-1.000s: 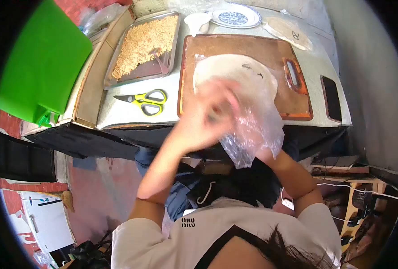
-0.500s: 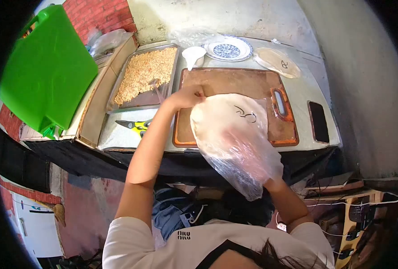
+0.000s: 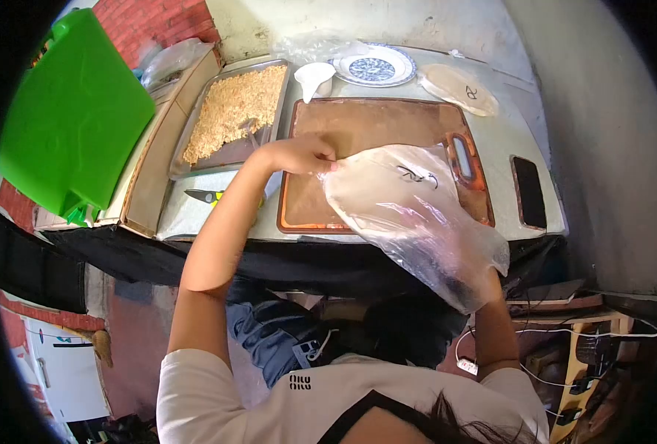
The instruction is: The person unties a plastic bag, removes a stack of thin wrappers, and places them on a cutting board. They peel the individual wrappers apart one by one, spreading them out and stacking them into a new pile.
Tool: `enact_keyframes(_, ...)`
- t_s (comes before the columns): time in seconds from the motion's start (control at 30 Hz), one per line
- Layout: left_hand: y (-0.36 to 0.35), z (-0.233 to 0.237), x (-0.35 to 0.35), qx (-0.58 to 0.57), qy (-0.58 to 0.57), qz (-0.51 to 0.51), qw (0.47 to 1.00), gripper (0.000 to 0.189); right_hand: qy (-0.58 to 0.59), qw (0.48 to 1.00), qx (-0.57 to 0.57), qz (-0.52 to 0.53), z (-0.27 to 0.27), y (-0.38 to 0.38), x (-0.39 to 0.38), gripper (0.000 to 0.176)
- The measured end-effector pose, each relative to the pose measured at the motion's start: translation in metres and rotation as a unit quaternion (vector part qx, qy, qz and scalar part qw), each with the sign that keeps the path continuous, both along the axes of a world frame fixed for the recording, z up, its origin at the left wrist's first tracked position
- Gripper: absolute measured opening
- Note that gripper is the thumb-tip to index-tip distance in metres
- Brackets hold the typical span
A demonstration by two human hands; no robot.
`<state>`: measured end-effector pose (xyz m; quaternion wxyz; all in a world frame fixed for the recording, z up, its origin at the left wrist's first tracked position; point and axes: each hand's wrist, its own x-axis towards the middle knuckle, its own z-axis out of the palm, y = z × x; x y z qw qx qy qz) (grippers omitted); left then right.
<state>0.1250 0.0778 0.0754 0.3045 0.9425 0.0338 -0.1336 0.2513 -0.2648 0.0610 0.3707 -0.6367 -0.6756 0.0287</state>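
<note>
A clear plastic bag (image 3: 436, 207) with black marker writing lies over a brown cutting board (image 3: 328, 211). Inside it is a pale, flat round (image 3: 376, 174) that looks like flatbread or dough. My left hand (image 3: 306, 154) pinches the bag's left edge between thumb and fingers, above the board. My right hand (image 3: 458, 248) is pushed inside the bag from its near right end. Through the plastic it appears only as a blur, so its fingers cannot be made out.
A metal tray (image 3: 225, 153) of crumbly tan food stands left, with scissors (image 3: 204, 195) before it. Behind are a white funnel-like cup (image 3: 314, 78), a patterned plate (image 3: 376, 66) and another bagged round (image 3: 458, 87). A phone (image 3: 528, 192) lies right; a green container (image 3: 77, 118) stands far left.
The bag's near end and my right hand have shifted to the right. The bag stretches more diagonally, while my left hand keeps its pinch at the left edge.
</note>
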Motion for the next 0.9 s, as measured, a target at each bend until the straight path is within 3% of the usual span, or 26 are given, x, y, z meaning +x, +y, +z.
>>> enact_keyframes(0.2,0.0,-0.009,-0.001,-0.099,-0.053,-0.044,0.993,0.03,-0.014,1.0,0.002,-0.01,0.0,-0.01,0.006,0.02)
enact_keyframes(0.3,-0.007,0.001,0.002,-0.062,-0.11,-0.009,0.992,0.028,-0.012,1.0,0.012,-0.014,-0.003,-0.011,0.011,0.019)
enact_keyframes(0.4,-0.006,0.009,0.004,0.111,-0.188,0.034,0.975,0.024,0.001,0.999,0.022,-0.036,-0.004,-0.017,0.02,0.019)
enact_keyframes(0.53,-0.011,0.027,0.015,0.229,-0.197,0.103,0.948,0.017,0.103,0.986,0.0,-0.133,-0.008,-0.035,0.041,0.015)
enact_keyframes(0.63,-0.019,0.04,0.022,0.271,-0.182,0.133,0.936,0.018,0.239,0.95,0.065,-0.187,-0.015,-0.047,0.06,0.01)
enact_keyframes(0.73,-0.027,0.04,0.028,0.312,-0.208,0.116,0.92,0.018,0.42,0.884,0.136,-0.154,-0.047,-0.071,0.094,0.013)
enact_keyframes(0.83,-0.026,0.04,0.034,0.316,-0.209,0.121,0.918,0.019,0.566,0.754,0.333,-0.002,-0.033,-0.069,0.092,0.021)
enact_keyframes(0.87,-0.025,0.039,0.035,0.32,-0.216,0.122,0.914,0.018,0.551,0.759,0.344,-0.037,-0.032,-0.073,0.096,0.032)
enact_keyframes(0.9,-0.023,0.038,0.036,0.325,-0.223,0.122,0.911,0.018,0.525,0.768,0.361,0.061,-0.023,-0.071,0.099,0.023)
